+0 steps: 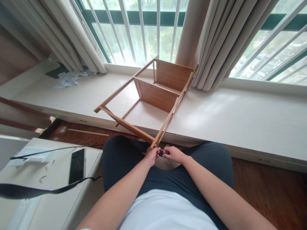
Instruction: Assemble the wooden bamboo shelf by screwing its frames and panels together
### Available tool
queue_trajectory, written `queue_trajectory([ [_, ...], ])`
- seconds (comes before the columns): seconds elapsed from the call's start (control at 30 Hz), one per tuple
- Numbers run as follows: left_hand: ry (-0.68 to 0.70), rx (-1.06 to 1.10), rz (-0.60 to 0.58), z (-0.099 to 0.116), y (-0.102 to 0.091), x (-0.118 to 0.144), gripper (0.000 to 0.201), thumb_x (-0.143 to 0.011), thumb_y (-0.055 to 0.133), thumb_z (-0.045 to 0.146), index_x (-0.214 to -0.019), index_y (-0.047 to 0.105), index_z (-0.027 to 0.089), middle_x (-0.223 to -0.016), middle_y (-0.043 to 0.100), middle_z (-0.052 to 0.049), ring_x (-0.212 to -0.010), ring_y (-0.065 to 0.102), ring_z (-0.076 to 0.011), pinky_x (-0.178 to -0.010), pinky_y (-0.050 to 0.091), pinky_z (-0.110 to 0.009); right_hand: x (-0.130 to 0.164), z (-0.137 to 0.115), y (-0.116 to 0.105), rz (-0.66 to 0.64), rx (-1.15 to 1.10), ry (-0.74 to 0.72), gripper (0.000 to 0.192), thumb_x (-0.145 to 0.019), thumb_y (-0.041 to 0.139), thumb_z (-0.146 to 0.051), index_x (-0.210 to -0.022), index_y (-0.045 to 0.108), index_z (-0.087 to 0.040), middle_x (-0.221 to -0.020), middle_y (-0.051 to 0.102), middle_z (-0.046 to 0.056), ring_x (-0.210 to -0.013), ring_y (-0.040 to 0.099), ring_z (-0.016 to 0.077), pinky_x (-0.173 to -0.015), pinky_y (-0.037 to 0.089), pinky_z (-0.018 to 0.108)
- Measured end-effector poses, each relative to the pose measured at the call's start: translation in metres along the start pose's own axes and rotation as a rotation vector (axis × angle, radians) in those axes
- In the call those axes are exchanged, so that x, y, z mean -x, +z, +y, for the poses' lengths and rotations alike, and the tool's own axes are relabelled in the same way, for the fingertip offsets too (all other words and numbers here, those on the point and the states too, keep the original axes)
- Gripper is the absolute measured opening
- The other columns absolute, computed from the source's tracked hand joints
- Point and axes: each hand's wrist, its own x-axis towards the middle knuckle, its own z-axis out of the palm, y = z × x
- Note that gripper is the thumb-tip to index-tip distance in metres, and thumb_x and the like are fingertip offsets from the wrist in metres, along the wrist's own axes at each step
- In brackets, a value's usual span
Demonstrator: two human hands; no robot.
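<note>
A wooden shelf frame (157, 95) lies on its side on the white window ledge, with its near end jutting over the edge toward my lap. My left hand (152, 156) is closed round the near corner of the frame, at the end of one leg. Beside it, my right hand (174, 154) pinches a small thin metal tool (163, 151), apparently a hex key, whose tip points at that corner. The fingers partly hide the tool and the spot where it meets the wood.
On the left, a white table (62, 195) bears a phone (77, 166), several small screws (42, 178) and a black strap (48, 191). Crumpled white paper (67, 80) lies on the ledge (240, 118). Curtains (220, 41) hang by the barred windows.
</note>
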Motion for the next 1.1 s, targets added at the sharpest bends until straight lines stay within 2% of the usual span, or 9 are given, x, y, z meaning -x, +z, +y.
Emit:
queue_trajectory([
  [0.13,0.003,0.003,0.003,-0.001,0.0,-0.001,0.028,-0.065,0.079,0.009,-0.085,0.061,0.016,-0.064,0.06,0.004,-0.056,0.056,-0.008,-0.052,0.037,-0.02,0.001,-0.001,-0.003,-0.013,0.0,-0.023,0.016,-0.088,0.065,-0.032,-0.086,0.073,-0.019,-0.07,0.066,0.001,-0.063,0.054,0.0133,-0.06,0.033,0.025],
  [0.27,0.005,0.005,0.005,-0.001,-0.001,-0.002,0.028,-0.065,0.078,0.009,-0.086,0.062,0.017,-0.065,0.061,0.003,-0.057,0.057,-0.0084,-0.053,0.038,-0.02,0.0,0.0,-0.002,-0.052,-0.132,-0.016,0.035,-0.097,0.05,-0.035,-0.075,0.069,-0.017,-0.061,0.064,0.001,-0.058,0.054,0.0136,-0.062,0.037,0.025],
  [0.37,0.01,0.0,0.005,-0.001,-0.001,-0.002,0.029,-0.063,0.079,0.009,-0.086,0.062,0.017,-0.066,0.061,0.003,-0.058,0.056,-0.0086,-0.053,0.037,-0.02,-0.001,0.002,0.0,-0.055,-0.205,0.007,0.035,-0.097,0.048,-0.031,-0.073,0.068,-0.016,-0.058,0.063,0.001,-0.056,0.055,0.0137,-0.064,0.039,0.026],
  [0.5,0.017,-0.01,0.005,-0.003,-0.002,-0.003,0.031,-0.061,0.079,0.008,-0.086,0.064,0.016,-0.071,0.065,0.002,-0.058,0.056,-0.0083,-0.053,0.036,-0.02,-0.005,0.004,0.005,-0.115,-0.432,0.152,0.032,-0.098,0.045,-0.028,-0.081,0.068,-0.014,-0.053,0.059,-0.001,-0.051,0.049,0.0117,-0.059,0.039,0.024],
  [0.6,0.016,-0.014,-0.004,-0.003,-0.002,-0.003,0.031,-0.059,0.078,0.007,-0.086,0.064,0.016,-0.074,0.067,0.0,-0.058,0.056,-0.0081,-0.053,0.036,-0.02,-0.007,0.005,0.009,-0.174,-0.525,0.237,0.037,-0.1,0.04,-0.033,-0.076,0.063,-0.015,-0.05,0.057,-0.001,-0.043,0.043,0.0104,-0.051,0.036,0.022],
  [0.73,0.015,-0.016,-0.014,-0.003,-0.002,-0.003,0.032,-0.058,0.08,0.007,-0.086,0.065,0.015,-0.076,0.068,-0.001,-0.059,0.057,-0.0085,-0.052,0.035,-0.02,-0.009,0.008,0.011,-0.196,-0.539,0.264,0.04,-0.101,0.037,-0.039,-0.075,0.058,-0.017,-0.051,0.057,-0.001,-0.042,0.043,0.0103,-0.046,0.033,0.021],
  [0.87,0.018,-0.019,-0.003,-0.003,-0.002,-0.004,0.032,-0.059,0.082,0.009,-0.085,0.065,0.016,-0.074,0.066,0.0,-0.059,0.056,-0.008,-0.053,0.035,-0.02,-0.01,0.009,0.011,-0.155,-0.51,0.246,0.04,-0.101,0.041,-0.043,-0.073,0.056,-0.017,-0.051,0.055,-0.002,-0.044,0.043,0.0097,-0.049,0.035,0.022],
  [0.97,0.02,-0.021,0.001,-0.004,-0.002,-0.005,0.032,-0.06,0.083,0.01,-0.086,0.064,0.016,-0.072,0.065,0.001,-0.058,0.056,-0.0075,-0.053,0.035,-0.019,-0.008,0.01,0.011,-0.109,-0.454,0.219,0.028,-0.097,0.051,-0.036,-0.075,0.055,-0.018,-0.054,0.056,-0.003,-0.049,0.047,0.0104,-0.055,0.037,0.022],
  [1.1,0.023,-0.02,-0.002,-0.004,-0.001,-0.004,0.033,-0.061,0.083,0.011,-0.087,0.064,0.016,-0.072,0.064,0.001,-0.057,0.055,-0.0073,-0.052,0.035,-0.019,-0.004,0.011,0.006,-0.033,-0.241,0.151,0.009,-0.086,0.066,-0.024,-0.086,0.058,-0.018,-0.064,0.061,-0.004,-0.059,0.054,0.0114,-0.06,0.038,0.022],
])
